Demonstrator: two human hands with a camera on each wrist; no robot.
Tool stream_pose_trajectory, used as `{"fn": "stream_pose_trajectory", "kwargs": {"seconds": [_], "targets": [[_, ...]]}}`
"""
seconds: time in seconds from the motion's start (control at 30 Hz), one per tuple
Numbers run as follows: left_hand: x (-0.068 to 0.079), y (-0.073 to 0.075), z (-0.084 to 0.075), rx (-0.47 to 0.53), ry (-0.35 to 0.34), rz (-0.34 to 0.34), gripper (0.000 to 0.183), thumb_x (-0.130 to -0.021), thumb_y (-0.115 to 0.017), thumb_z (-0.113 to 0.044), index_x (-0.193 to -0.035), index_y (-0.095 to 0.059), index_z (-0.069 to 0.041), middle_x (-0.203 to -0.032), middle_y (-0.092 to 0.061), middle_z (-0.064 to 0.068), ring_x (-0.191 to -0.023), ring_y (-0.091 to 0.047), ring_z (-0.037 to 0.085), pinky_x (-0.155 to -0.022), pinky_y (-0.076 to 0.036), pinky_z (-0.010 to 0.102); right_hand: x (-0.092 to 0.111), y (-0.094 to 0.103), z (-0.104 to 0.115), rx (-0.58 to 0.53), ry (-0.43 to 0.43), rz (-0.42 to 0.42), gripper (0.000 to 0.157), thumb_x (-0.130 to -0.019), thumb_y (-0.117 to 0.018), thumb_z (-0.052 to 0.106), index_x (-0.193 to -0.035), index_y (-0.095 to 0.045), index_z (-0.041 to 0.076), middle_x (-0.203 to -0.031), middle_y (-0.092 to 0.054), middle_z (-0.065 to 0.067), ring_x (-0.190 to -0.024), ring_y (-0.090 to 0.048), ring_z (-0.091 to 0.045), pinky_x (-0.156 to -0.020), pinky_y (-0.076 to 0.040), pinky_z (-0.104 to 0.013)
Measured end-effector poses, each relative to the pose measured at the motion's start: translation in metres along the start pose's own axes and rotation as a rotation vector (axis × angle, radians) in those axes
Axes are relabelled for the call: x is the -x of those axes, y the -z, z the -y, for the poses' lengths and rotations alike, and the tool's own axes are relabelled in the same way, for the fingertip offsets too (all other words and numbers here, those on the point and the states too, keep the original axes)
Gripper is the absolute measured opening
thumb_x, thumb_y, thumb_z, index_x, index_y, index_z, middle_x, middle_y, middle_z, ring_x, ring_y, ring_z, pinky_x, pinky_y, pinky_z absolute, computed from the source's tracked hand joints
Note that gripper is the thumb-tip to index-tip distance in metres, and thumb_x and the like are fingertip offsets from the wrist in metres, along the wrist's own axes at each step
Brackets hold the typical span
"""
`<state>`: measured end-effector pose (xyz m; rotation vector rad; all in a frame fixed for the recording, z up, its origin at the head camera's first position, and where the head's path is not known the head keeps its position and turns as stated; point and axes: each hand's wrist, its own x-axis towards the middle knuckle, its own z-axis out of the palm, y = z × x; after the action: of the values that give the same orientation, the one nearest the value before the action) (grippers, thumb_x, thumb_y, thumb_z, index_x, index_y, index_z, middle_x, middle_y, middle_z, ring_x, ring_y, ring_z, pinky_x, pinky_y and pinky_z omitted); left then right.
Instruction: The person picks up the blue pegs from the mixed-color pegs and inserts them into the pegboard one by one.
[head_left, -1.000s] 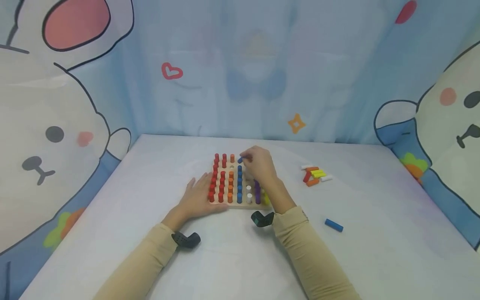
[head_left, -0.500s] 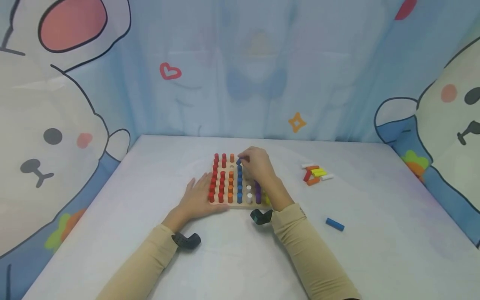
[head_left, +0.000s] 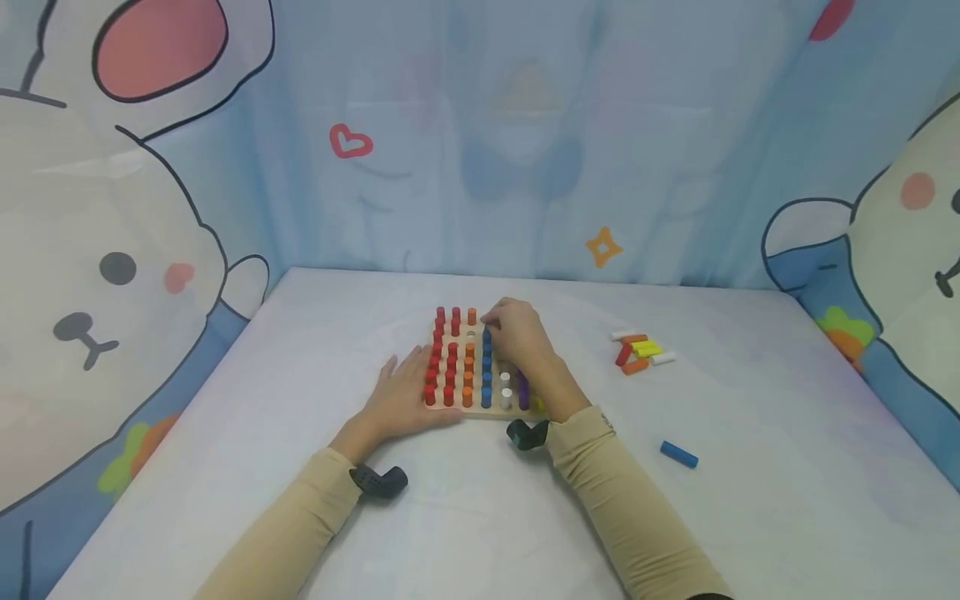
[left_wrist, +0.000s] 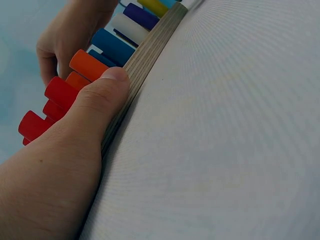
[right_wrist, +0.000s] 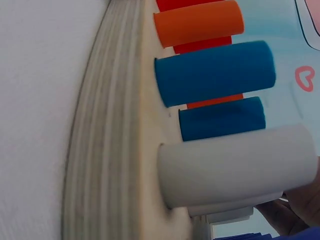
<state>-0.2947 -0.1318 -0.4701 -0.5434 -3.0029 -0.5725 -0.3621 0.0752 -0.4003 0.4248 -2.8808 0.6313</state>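
Note:
A wooden peg board lies on the table with upright pegs in colour columns. My left hand rests along its left side, fingers stretched out. In the left wrist view, the thumb presses the front edge. At the far end of the blue column, my right hand pinches a blue peg, mostly hidden by the fingertips. Red pegs, orange pegs and white pegs stand nearby. The right hand and wrist hide part of the purple and yellow columns.
To the right of the board lies a loose pile of white, orange, red and yellow pegs. A single blue peg lies nearer the front on the white tabletop. A printed curtain hangs behind.
My right hand has lowered slightly, and the blue peg in its fingers, tilted and visible before, is now mostly hidden at the board. The left hand keeps its place; the head view has shifted slightly.

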Motion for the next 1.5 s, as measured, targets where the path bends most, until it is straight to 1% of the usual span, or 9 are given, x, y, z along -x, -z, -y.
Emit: {"fn": "stream_pose_trajectory", "kwargs": {"seconds": [0.2,0.37,0.5,0.7,0.87,1.03,1.3,1.5], "targets": [[0.000,0.003,0.000,-0.011,0.005,0.003,0.119,-0.068,-0.046,-0.087,-0.153,-0.012,-0.012,-0.159,-0.020,0.005,-0.148,-0.013,0.022,-0.119,-0.006,0.053,-0.003,-0.001,0.000,0.051,0.061,0.006,0.021,-0.093,-0.058,0.010,-0.108,-0.071,0.008,-0.110,-0.067,-0.009,-0.107,-0.062,-0.027,-0.096,-0.050,-0.037],[-0.002,0.001,0.001,-0.015,0.006,0.008,0.119,-0.068,-0.045,-0.088,-0.154,-0.012,-0.012,-0.159,-0.020,0.004,-0.148,-0.013,0.020,-0.119,-0.006,0.052,-0.003,-0.002,-0.002,0.056,0.071,0.010,0.020,-0.093,-0.058,0.010,-0.108,-0.071,0.007,-0.111,-0.067,-0.009,-0.108,-0.062,-0.028,-0.097,-0.049,-0.038],[-0.002,-0.001,0.003,-0.025,0.004,0.017,0.119,-0.069,-0.044,-0.088,-0.154,-0.011,-0.011,-0.160,-0.019,0.005,-0.149,-0.012,0.020,-0.119,-0.006,0.051,0.000,-0.003,-0.004,0.063,0.101,-0.017,0.019,-0.092,-0.058,0.008,-0.106,-0.072,0.006,-0.107,-0.068,-0.010,-0.105,-0.063,-0.028,-0.095,-0.051,-0.037],[-0.003,0.000,0.000,-0.026,0.015,0.033,0.118,-0.070,-0.047,-0.084,-0.153,-0.010,-0.008,-0.160,-0.017,0.006,-0.149,-0.011,0.020,-0.119,-0.005,0.050,0.004,-0.002,-0.006,0.080,0.159,-0.068,0.018,-0.090,-0.060,0.004,-0.102,-0.073,0.003,-0.102,-0.070,-0.011,-0.099,-0.066,-0.027,-0.089,-0.054,-0.035],[-0.002,0.002,-0.002,-0.017,0.021,0.047,0.118,-0.071,-0.048,-0.084,-0.153,-0.010,-0.009,-0.160,-0.016,0.006,-0.149,-0.010,0.020,-0.119,-0.004,0.050,0.007,-0.002,-0.005,0.081,0.146,-0.074,0.017,-0.091,-0.060,0.005,-0.101,-0.073,0.003,-0.102,-0.069,-0.011,-0.098,-0.067,-0.027,-0.088,-0.054,-0.035],[0.000,0.005,-0.003,-0.031,0.027,0.062,0.117,-0.072,-0.048,-0.083,-0.153,-0.008,-0.009,-0.160,-0.015,0.006,-0.149,-0.010,0.020,-0.119,-0.004,0.050,0.009,-0.002,-0.003,0.082,0.133,-0.059,0.018,-0.092,-0.059,0.005,-0.103,-0.073,0.004,-0.104,-0.069,-0.011,-0.100,-0.066,-0.027,-0.089,-0.054,-0.035],[-0.002,0.002,-0.001,-0.042,0.020,0.045,0.118,-0.071,-0.045,-0.085,-0.153,-0.009,-0.009,-0.160,-0.016,0.006,-0.149,-0.011,0.021,-0.119,-0.005,0.051,0.009,-0.003,-0.009,0.047,0.150,-0.092,0.019,-0.090,-0.061,0.004,-0.105,-0.072,0.004,-0.106,-0.070,-0.012,-0.102,-0.066,-0.028,-0.090,-0.053,-0.037],[0.000,0.001,-0.001,-0.039,0.020,0.043,0.118,-0.070,-0.043,-0.086,-0.154,-0.009,-0.010,-0.160,-0.016,0.005,-0.149,-0.010,0.021,-0.119,-0.006,0.051,0.010,-0.004,-0.009,0.037,0.127,-0.089,0.019,-0.090,-0.062,0.005,-0.106,-0.072,0.005,-0.105,-0.070,-0.011,-0.100,-0.066,-0.028,-0.088,-0.054,-0.037]]}}
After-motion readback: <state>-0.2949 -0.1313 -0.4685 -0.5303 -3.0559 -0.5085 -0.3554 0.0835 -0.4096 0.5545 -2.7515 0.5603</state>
